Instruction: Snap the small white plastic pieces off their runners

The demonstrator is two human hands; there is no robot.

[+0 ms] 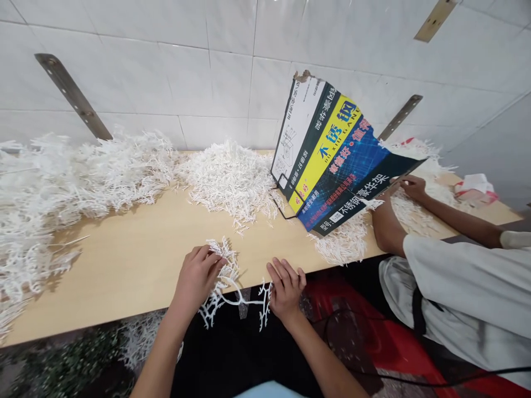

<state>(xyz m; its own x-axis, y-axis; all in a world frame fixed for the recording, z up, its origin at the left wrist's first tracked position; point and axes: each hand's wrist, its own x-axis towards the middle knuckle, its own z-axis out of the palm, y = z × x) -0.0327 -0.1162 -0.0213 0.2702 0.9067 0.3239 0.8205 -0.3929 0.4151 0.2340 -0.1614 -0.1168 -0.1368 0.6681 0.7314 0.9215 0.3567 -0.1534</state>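
A white branched plastic sprue [239, 301] stretches between my hands at the table's front edge. My left hand [198, 276] has its fingers bent and pressed together at the sprue's left branches; a few small white sticks [228, 265] lie beside the fingertips. On the other side, my right hand [287, 287] curls round the right-hand branches, its fingertips near the table edge. What lies under its palm is hidden. Behind my hands a heap of loose white sticks [228, 171] covers part of the wooden table [120, 260].
A large pile of branched white sprues [83, 171] fills the left. A printed cardboard sheet [332, 160] stands upright on a black wire stand [285, 213]. To the right, a co-worker's hand [410, 187] is over more white pieces. Metal brackets [74, 97] are on the tiled wall.
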